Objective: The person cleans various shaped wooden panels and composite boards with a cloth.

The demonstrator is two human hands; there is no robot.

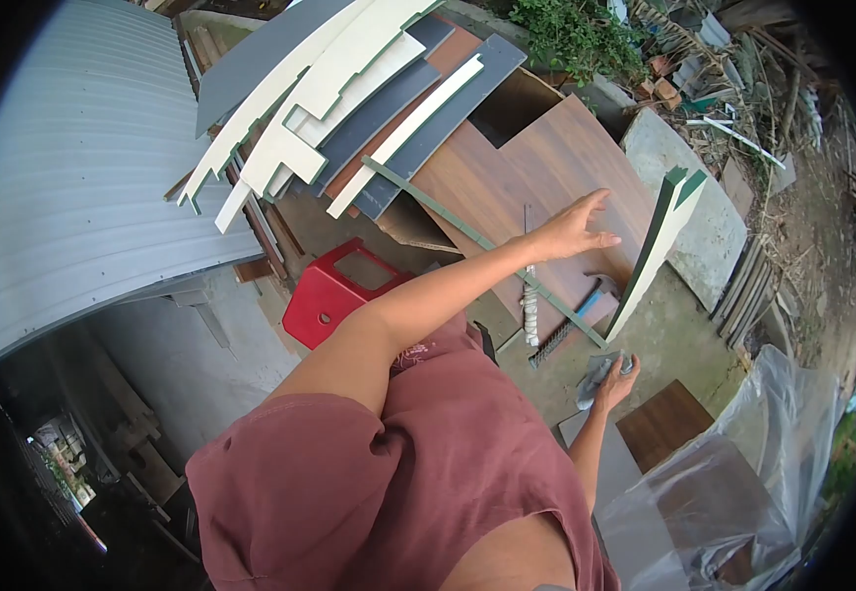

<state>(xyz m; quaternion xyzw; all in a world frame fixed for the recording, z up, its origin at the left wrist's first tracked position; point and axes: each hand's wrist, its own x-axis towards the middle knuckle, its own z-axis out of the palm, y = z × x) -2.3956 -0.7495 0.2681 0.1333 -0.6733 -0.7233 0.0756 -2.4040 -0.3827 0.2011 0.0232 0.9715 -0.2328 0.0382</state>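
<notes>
Unclear grey bundle (595, 378)
The right hand (622, 380) partly covers it; the left forearm (472, 278) hides part of a green strip (430, 204).

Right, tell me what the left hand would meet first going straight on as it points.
The left hand would probably meet the white-and-green strip first, near its wider end, though depth is unclear and it might miss.
</notes>
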